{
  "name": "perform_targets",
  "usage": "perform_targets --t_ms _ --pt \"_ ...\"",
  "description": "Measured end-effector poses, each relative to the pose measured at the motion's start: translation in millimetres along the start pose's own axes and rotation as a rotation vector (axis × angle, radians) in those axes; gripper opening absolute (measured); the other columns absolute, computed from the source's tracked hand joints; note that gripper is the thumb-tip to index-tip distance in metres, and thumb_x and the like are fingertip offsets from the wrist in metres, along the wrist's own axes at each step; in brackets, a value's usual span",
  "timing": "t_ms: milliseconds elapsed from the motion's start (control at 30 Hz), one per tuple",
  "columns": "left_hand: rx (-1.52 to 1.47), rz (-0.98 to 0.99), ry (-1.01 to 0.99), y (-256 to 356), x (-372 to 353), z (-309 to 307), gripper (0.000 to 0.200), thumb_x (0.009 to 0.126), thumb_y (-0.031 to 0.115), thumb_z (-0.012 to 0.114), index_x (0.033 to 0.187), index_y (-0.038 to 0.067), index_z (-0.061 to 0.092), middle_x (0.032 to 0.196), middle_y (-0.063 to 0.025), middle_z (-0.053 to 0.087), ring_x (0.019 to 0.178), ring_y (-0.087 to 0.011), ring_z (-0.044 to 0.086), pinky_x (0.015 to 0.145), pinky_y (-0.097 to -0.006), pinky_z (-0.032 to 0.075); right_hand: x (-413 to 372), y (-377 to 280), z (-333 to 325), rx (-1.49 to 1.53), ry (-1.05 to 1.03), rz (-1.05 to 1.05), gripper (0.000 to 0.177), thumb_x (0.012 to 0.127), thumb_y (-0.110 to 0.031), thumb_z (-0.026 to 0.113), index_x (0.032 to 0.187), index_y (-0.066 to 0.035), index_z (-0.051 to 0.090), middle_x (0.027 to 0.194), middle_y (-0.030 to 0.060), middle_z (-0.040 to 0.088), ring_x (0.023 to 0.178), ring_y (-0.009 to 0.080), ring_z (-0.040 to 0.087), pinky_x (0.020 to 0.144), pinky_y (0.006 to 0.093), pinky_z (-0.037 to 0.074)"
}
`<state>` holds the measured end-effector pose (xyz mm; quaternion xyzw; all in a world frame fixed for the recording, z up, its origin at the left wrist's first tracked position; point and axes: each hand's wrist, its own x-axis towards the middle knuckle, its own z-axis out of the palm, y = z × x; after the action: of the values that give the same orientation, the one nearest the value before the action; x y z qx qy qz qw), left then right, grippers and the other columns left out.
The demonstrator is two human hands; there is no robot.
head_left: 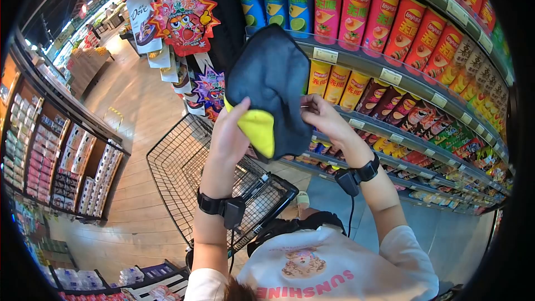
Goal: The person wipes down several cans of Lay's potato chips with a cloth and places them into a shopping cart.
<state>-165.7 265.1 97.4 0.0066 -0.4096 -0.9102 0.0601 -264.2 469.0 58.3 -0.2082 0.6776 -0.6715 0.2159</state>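
A cleaning cloth (267, 72), dark grey on one face and yellow on the other, is held up in front of me between both hands. My left hand (229, 134) grips its lower left side, thumb over the folded-back yellow corner. At the right edge, my right hand (325, 116) pinches the cloth between thumb and fingers. Behind it rise shelves of tall chip canisters (352, 11) in blue, pink and red. A wire shopping cart (178, 159) stands below my left forearm.
Yellow canisters (336, 85) and snack bags fill the lower shelves on the right. Hanging promotional signs (184, 17) line the shelf end at upper left. Across the wooden floor (134, 134) stands another product shelf (67, 156). Cables run from black bands on both wrists.
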Motion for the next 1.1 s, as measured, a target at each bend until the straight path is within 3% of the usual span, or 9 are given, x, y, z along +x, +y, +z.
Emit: perform_targets --t_ms 333,467,600,667,800,867,967,1033,1100 --pt "0.282 0.142 0.064 30.5 13.3 -1.7 0.044 0.086 -0.007 0.051 0.129 0.0 0.047 0.118 -0.0102 0.06 0.105 -0.0196 0.061 0.092 -0.0324 0.049 32.8 -14.3 -14.8 0.364 -0.538 -0.025 0.075 0.085 -0.021 0.07 0.144 -0.002 0.027 0.14 0.011 0.042 0.129 0.0194 0.041 0.106 0.0331 0.034" --pt "1.315 0.562 0.028 38.4 13.5 4.1 0.068 0.071 -0.018 0.038 0.137 -0.003 0.038 0.133 -0.0185 0.05 0.127 -0.0287 0.046 0.107 -0.0366 0.034 37.5 -3.3 -5.5 -0.149 -0.192 -0.057 0.064 0.094 -0.028 0.058 0.144 -0.003 0.027 0.142 0.0153 0.04 0.129 0.0244 0.042 0.106 0.0358 0.034" --pt "2.025 0.381 -0.372 -9.9 -1.2 67.2 0.072 0.078 0.005 0.055 0.145 0.021 0.034 0.151 -0.0198 0.023 0.14 -0.0415 0.021 0.107 -0.0659 0.013 36.1 20.3 5.9 0.954 -0.586 0.07 0.057 0.099 -0.045 0.039 0.146 -0.016 0.028 0.149 0.0063 0.032 0.134 0.0219 0.036 0.111 0.0434 0.03" --pt "1.978 0.489 -0.368 -22.6 -9.2 69.2 0.071 0.083 0.042 0.064 0.144 0.017 0.036 0.146 -0.0236 0.031 0.136 -0.0467 0.024 0.104 -0.07 0.013 26.2 25.2 1.4 1.07 -0.583 0.056 0.054 0.1 -0.042 0.038 0.145 -0.015 0.029 0.148 0.0088 0.033 0.133 0.0239 0.038 0.111 0.0433 0.031" --pt "1.565 0.556 -0.139 -0.2 -17.3 43.2 0.065 0.078 0.037 0.072 0.132 0.009 0.048 0.135 -0.0198 0.045 0.126 -0.0366 0.042 0.106 -0.0462 0.03 12.1 20.4 1.1 0.314 -0.568 -0.295 0.051 0.1 -0.034 0.039 0.143 -0.008 0.032 0.143 0.0125 0.04 0.13 0.0259 0.042 0.108 0.0421 0.036" --pt "1.441 0.748 0.261 -2.0 -13.3 17.4 0.067 0.081 0.028 0.071 0.134 -0.001 0.041 0.124 -0.0195 0.054 0.119 -0.0358 0.048 0.102 -0.0422 0.036 3.9 16.5 -6.0 0.587 -0.573 -0.061 0.049 0.098 -0.026 0.047 0.141 -0.006 0.034 0.14 0.0131 0.044 0.125 0.0237 0.047 0.104 0.0406 0.041" --pt "0.804 0.208 0.371 -13.4 -23.7 -7.1 0.072 0.085 0.034 0.069 0.137 -0.002 0.035 0.124 -0.0186 0.054 0.115 -0.0323 0.053 0.097 -0.0412 0.041 -3.8 4.6 -13.0 0.2 -0.525 -0.309 0.048 0.096 -0.021 0.051 0.139 -0.005 0.037 0.138 0.0141 0.046 0.12 0.0226 0.052 0.1 0.0391 0.045" --pt "-0.201 -0.617 0.214 -18.8 -34.0 -34.9 0.076 0.087 0.038 0.066 0.141 -0.001 0.029 0.122 -0.0172 0.056 0.107 -0.0276 0.059 0.092 -0.0386 0.045 0.5 12.7 -21.0 0.412 -0.557 -0.164 0.047 0.097 -0.022 0.05 0.138 -0.005 0.037 0.137 0.0143 0.047 0.12 0.0229 0.052 0.099 0.039 0.045" --pt "-0.263 -0.541 0.082 -26.9 -46.0 -45.8 0.075 0.089 0.035 0.064 0.142 -0.001 0.026 0.121 -0.0175 0.057 0.105 -0.0258 0.06 0.091 -0.0375 0.046 13.8 24.6 -30.8 0.621 -0.583 -0.029 0.047 0.097 -0.024 0.049 0.138 -0.004 0.037 0.137 0.0146 0.047 0.119 0.0233 0.053 0.099 0.0389 0.046"
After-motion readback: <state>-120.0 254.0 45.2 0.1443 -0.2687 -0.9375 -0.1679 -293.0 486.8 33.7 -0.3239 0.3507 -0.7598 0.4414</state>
